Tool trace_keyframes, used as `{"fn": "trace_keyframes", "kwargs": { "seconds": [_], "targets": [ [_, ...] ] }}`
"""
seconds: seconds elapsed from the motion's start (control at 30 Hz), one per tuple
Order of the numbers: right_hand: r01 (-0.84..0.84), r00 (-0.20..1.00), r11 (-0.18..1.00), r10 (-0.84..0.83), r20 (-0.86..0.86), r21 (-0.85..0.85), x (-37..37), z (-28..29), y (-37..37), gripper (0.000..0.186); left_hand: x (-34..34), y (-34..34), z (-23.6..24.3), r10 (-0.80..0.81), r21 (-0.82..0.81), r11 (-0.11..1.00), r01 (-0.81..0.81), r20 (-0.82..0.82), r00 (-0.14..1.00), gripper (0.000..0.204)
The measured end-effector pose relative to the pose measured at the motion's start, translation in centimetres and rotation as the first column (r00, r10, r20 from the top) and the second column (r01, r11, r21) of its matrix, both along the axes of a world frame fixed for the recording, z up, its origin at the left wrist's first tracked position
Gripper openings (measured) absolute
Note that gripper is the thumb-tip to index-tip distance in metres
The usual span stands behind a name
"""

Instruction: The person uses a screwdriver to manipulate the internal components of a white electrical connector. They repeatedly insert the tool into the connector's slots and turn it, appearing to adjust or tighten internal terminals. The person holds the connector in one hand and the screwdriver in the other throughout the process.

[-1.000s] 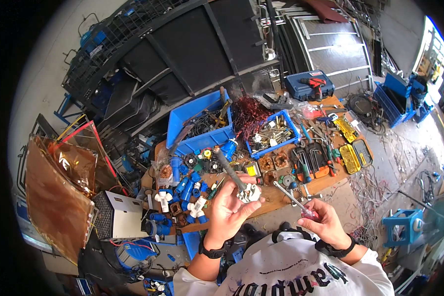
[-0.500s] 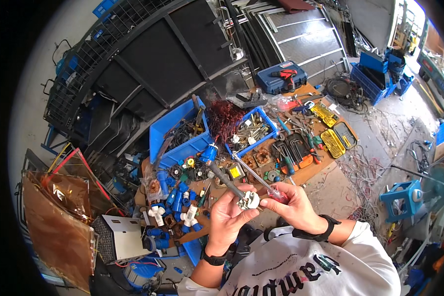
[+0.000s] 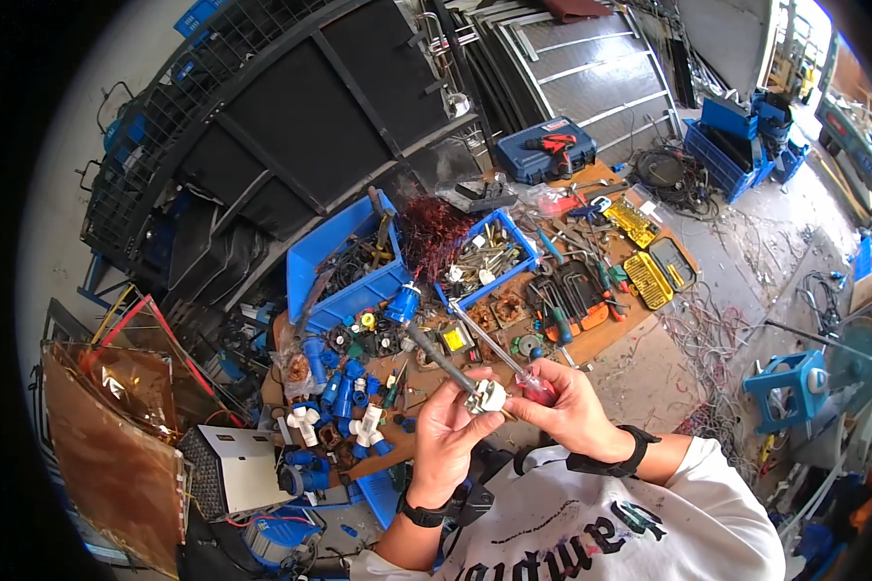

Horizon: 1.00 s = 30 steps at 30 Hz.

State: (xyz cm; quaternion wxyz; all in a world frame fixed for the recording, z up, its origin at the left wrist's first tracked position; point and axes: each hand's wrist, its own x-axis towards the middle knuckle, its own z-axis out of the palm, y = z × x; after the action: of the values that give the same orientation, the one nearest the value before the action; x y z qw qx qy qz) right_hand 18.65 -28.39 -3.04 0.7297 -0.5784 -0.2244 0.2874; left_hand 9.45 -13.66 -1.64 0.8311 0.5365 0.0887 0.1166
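The left hand [image 3: 444, 436] pinches a white fitting [image 3: 489, 397] between thumb and fingers; a dark grey cable [image 3: 436, 356] extends from it, forward-left. The right hand [image 3: 579, 414] grips a red-handled screwdriver [image 3: 540, 389], shaft slanting forward-left, fingertips beside the fitting; contact there cannot be told. Both hands are positioned at the near edge of a wooden workbench [image 3: 601, 175]. Left of them, blue connectors [image 3: 344, 397] crowd the bench. Ahead stand a deep blue bin [image 3: 358, 308] and a shallow blue tray [image 3: 494, 283]. Right of the hands, lateral room extends past the bench edge over the floor [image 3: 630, 373]; loose wires [image 3: 731, 344] lie farther out.
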Motion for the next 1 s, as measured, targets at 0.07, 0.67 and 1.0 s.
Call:
{"fn": "trace_keyframes", "kwargs": {
  "seconds": [0.07, 0.67, 1.0],
  "targets": [
    [-0.017, 0.999, 1.0, 0.017, -0.045, 0.006, 0.1, 0.2, 0.0, 0.016, 0.1, -0.2, 0.1, 0.022, 0.003, 1.0, -0.022, 0.0, 1.0, 0.051],
    [-0.055, 0.985, 0.996, 0.067, -0.157, 0.076, 0.3, 0.6, 0.4, 0.014, -0.3, -0.2, -0.6, 0.06, -0.021, 0.998, -0.059, 0.031, 0.998, 0.051],
    [-0.074, 0.973, 0.985, 0.106, -0.206, 0.159, 0.2, 0.3, 0.5, 0.013, -0.6, -0.7, -0.2, 0.063, -0.033, 0.998, -0.061, 0.056, 0.996, 0.05]
  ]
}}
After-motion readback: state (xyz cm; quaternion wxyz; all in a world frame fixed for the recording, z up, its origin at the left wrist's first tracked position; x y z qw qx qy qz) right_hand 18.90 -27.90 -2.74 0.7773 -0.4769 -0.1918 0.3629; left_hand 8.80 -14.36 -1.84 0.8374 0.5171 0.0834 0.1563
